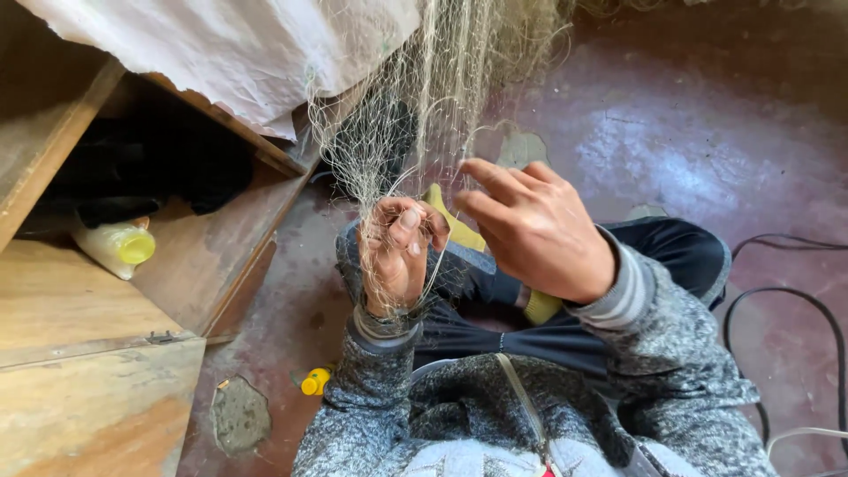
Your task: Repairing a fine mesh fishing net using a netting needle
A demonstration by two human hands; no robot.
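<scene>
A fine pale fishing net (415, 97) hangs down from the top of the view in front of me. My left hand (395, 252) is closed on a bunch of its mesh, thumb up, with strands draped over the wrist. Just to the right, my right hand (534, 230) pinches a thin strand of the net between thumb and fingertips. A yellow tool (459, 231) lies under both hands, mostly hidden; its other end (541, 307) shows below the right wrist. I wear a grey knit jacket and dark trousers.
A wooden cabinet (97, 353) stands at the left, with a pale bottle with a yellow cap (119, 247) lying inside. A white cloth (238, 53) hangs above it. A small yellow object (314, 381) lies on the reddish floor. Black cables (795, 309) run at the right.
</scene>
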